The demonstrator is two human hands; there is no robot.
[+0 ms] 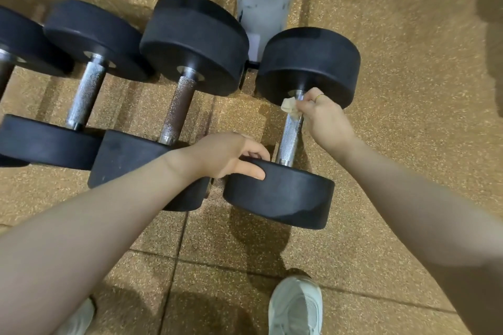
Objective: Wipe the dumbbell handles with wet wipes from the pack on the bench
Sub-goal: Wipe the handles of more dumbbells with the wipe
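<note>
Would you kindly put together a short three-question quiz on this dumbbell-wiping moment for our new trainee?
1. True or false: the right hand presses a crumpled white wet wipe against the knurled steel handle of the rightmost black rubber dumbbell.
2. What does the left hand hold? A) the wipe B) the near head of that dumbbell C) nothing
3. Fill in: the wipe sits at the ____ end of the handle, far or near.

Key: 1 true; 2 B; 3 far.
</note>
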